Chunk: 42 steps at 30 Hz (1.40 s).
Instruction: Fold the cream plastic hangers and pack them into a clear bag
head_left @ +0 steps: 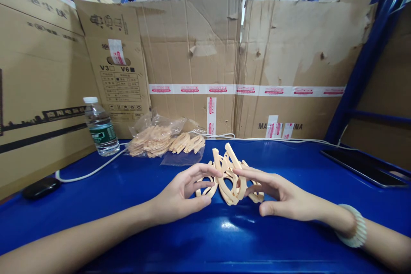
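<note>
A small heap of pale beige, curved, loop-shaped pieces (228, 184) rests on the blue tabletop in front of me. Two straight ends rise from it, tilted upward. My left hand (188, 190) is at the heap's left side, its fingers stretched toward the loops and its thumb apart. From the right, my right hand (278, 195) reaches in with extended fingers, the index fingertip against or just in front of the right upright end. Both hands look open around the pieces. Some of the fingertips' contact with the heap is hidden.
Behind lies a clear plastic bag (154, 137) with more beige pieces. A water bottle (101, 128) and a black rounded object (41, 187) are at left. A dark phone-like slab (362, 167) lies right. A white cable (86, 175) crosses the table; cardboard (192, 64) walls it in.
</note>
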{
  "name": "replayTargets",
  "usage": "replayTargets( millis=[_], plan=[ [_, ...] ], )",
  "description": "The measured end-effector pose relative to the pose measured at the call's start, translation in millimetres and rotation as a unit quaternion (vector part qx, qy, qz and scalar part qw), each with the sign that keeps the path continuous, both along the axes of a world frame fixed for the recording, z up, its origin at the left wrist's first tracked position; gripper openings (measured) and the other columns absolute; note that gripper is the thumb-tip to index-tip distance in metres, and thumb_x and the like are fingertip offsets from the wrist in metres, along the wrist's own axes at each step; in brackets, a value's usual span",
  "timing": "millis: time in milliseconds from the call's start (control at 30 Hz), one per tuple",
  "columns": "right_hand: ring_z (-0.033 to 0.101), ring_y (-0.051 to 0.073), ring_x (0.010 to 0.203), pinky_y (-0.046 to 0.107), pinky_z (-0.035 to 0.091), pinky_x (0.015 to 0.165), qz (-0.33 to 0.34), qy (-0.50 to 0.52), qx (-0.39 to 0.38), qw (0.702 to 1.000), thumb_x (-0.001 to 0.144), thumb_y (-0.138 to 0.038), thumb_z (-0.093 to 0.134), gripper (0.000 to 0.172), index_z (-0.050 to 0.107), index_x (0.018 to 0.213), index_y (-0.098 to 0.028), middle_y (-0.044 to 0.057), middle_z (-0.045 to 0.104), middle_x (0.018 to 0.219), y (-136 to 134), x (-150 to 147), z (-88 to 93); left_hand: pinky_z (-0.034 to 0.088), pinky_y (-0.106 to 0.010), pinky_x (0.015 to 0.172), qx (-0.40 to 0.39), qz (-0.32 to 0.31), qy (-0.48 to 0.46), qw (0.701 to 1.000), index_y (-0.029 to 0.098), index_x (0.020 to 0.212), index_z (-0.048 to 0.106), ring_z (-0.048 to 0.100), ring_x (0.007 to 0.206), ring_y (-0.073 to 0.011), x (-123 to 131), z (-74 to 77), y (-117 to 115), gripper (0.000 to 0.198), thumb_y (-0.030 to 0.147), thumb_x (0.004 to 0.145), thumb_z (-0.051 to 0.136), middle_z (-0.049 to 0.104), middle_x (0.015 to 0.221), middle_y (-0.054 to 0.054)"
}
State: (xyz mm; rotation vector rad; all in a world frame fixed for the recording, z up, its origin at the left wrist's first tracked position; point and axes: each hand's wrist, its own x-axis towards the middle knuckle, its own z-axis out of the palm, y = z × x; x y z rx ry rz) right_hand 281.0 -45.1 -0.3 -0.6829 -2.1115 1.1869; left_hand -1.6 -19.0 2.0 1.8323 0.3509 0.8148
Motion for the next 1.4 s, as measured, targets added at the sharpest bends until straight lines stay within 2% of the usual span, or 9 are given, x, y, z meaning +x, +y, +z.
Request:
replayTargets(
  millis=[100, 467, 633, 800, 1033, 1133, 1233, 1333, 1400],
  plan=[
    [0.027, 0.031, 0.139, 0.050, 0.033, 0.108, -0.015, -0.004, 0.012, 1.000, 0.082, -0.041, 0.068, 0.067, 0.038, 0.141, -0.034, 0.005, 0.030, 0.152, -1.0, 0.9, 1.3, 0.036, -0.043, 0.109, -0.001, -0.013, 0.000, 1.000, 0.021, 0.124, 0.047, 0.044, 0.128, -0.0243, -0.7, -1.2, 0.0, 0.043, 0.012, 0.085, 0.062, 0.047, 0.131, -0.009],
    [0.026, 0.027, 0.139, 0.047, 0.028, 0.111, 0.014, -0.022, 0.017, 1.000, 0.084, -0.039, 0.067, 0.066, 0.036, 0.142, -0.034, 0.005, 0.031, 0.152, -1.2, -0.2, 4.7, 0.030, -0.044, 0.115, 0.022, -0.013, 0.013, 1.000, 0.024, 0.129, 0.044, 0.038, 0.134, -0.0243, -0.7, -0.3, -3.9, 0.053, 0.007, 0.082, 0.060, 0.043, 0.139, -0.007],
    [0.035, 0.028, 0.135, 0.047, 0.033, 0.108, 0.016, -0.019, -0.009, 1.000, 0.085, -0.040, 0.066, 0.062, 0.040, 0.141, -0.034, 0.005, 0.035, 0.150, -5.3, 0.1, 8.2, 0.024, -0.047, 0.117, 0.044, -0.003, 0.042, 0.998, 0.023, 0.130, 0.042, 0.036, 0.135, -0.0242, -0.4, 3.5, -9.5, 0.057, 0.002, 0.079, 0.058, 0.046, 0.137, -0.008],
    [0.056, 0.027, 0.115, 0.047, 0.045, 0.098, 0.002, -0.021, -0.038, 0.999, 0.084, -0.042, 0.066, 0.062, 0.043, 0.139, -0.030, 0.009, 0.044, 0.143, -7.8, -1.5, 10.3, 0.023, -0.048, 0.117, 0.060, -0.018, 0.052, 0.997, 0.023, 0.132, 0.041, 0.036, 0.135, -0.0245, 0.3, 6.8, -11.6, 0.060, 0.002, 0.078, 0.057, 0.045, 0.139, -0.008],
    [0.053, 0.027, 0.117, 0.043, 0.048, 0.095, 0.002, -0.008, -0.063, 0.998, 0.083, -0.042, 0.067, 0.056, 0.050, 0.135, -0.029, 0.009, 0.033, 0.149, -3.8, -2.9, 7.8, 0.022, -0.048, 0.116, 0.110, -0.035, 0.077, 0.990, 0.023, 0.134, 0.039, 0.026, 0.140, -0.0262, -1.6, 7.4, -10.9, 0.064, 0.004, 0.076, 0.059, 0.033, 0.149, -0.009],
    [0.057, 0.026, 0.110, 0.040, 0.052, 0.088, -0.052, -0.005, -0.051, 0.997, 0.084, -0.043, 0.065, 0.053, 0.053, 0.132, -0.025, 0.011, 0.045, 0.140, 1.3, 2.3, 10.1, 0.021, -0.051, 0.116, 0.187, 0.033, 0.113, 0.975, 0.023, 0.131, 0.043, 0.022, 0.141, -0.0288, -4.5, 6.6, -7.1, 0.057, 0.010, 0.078, 0.061, 0.031, 0.151, -0.009],
    [0.065, 0.019, 0.082, 0.036, 0.057, 0.074, -0.154, -0.009, -0.027, 0.988, 0.084, -0.048, 0.062, 0.050, 0.060, 0.124, -0.018, 0.013, 0.058, 0.123, 8.7, 16.7, 16.1, 0.022, -0.051, 0.115, 0.252, 0.089, 0.144, 0.953, 0.023, 0.130, 0.044, 0.026, 0.140, -0.0290, -7.2, 5.6, -4.1, 0.055, 0.012, 0.079, 0.060, 0.035, 0.149, -0.009],
    [0.064, 0.015, 0.067, 0.033, 0.059, 0.064, -0.233, -0.072, -0.028, 0.969, 0.082, -0.054, 0.061, 0.051, 0.064, 0.115, -0.015, 0.012, 0.062, 0.110, 13.3, 37.7, 22.6, 0.023, -0.052, 0.114, 0.284, 0.103, 0.180, 0.936, 0.023, 0.130, 0.044, 0.028, 0.139, -0.0293, -8.4, 4.0, -3.0, 0.054, 0.013, 0.080, 0.058, 0.036, 0.148, -0.010],
    [0.063, 0.015, 0.065, 0.032, 0.059, 0.060, -0.245, -0.152, -0.057, 0.956, 0.081, -0.057, 0.060, 0.054, 0.062, 0.115, -0.015, 0.010, 0.062, 0.099, 12.5, 50.3, 26.0, 0.023, -0.053, 0.114, 0.293, 0.100, 0.203, 0.929, 0.023, 0.132, 0.043, 0.027, 0.139, -0.0294, -8.6, 2.7, -2.6, 0.054, 0.014, 0.081, 0.057, 0.035, 0.148, -0.011]
  ],
)
